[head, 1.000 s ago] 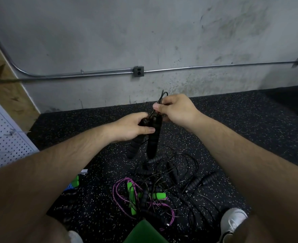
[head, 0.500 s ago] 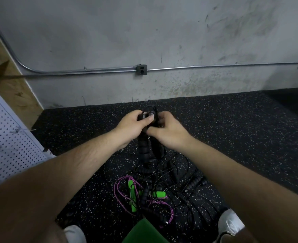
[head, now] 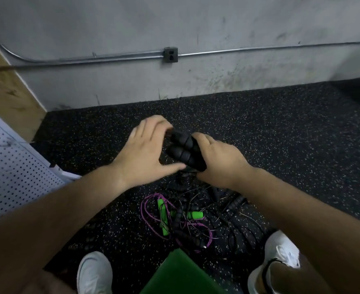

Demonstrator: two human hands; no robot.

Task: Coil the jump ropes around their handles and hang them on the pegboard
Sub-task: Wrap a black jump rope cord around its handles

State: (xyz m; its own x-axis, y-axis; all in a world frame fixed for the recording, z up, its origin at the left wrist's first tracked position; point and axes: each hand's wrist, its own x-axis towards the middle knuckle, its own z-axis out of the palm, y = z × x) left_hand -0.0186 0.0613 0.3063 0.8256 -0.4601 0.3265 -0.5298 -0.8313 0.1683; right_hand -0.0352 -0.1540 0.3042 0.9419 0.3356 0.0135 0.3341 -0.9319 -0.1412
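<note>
The right grip (head: 217, 160) is closed around a pair of black handles (head: 182, 149). They lie side by side, held in the air near the centre of the view, with the thumb on top and the fingers tucked out of sight beneath. At 9 o'clock of the handles the left grip (head: 147, 151) is open. Its fingers are spread and loosely arched over the far ends of the handles, and its thumb reaches toward their near ends. At 6 o'clock, well below both hands, a tangled pile of jump ropes (head: 196, 211) lies on the speckled black floor (head: 291, 134). It holds thin black cords, a purple cord and a pair of green handles (head: 194, 214). The white pegboard (head: 11, 166) leans at 9 o'clock, well apart from the hands. The cords look thin and springy, so a slack right grip could probably let the handles part and any wraps spring loose. A trailing end caught in the pile might drag other ropes up with it. Motion blur hides whether the left fingertips touch the handles. No cord can be made out on the held pair. The pegboard is cut off by the frame edge and shows no hooks. At 6 o'clock a green object (head: 183, 272) is also cut off.
</note>
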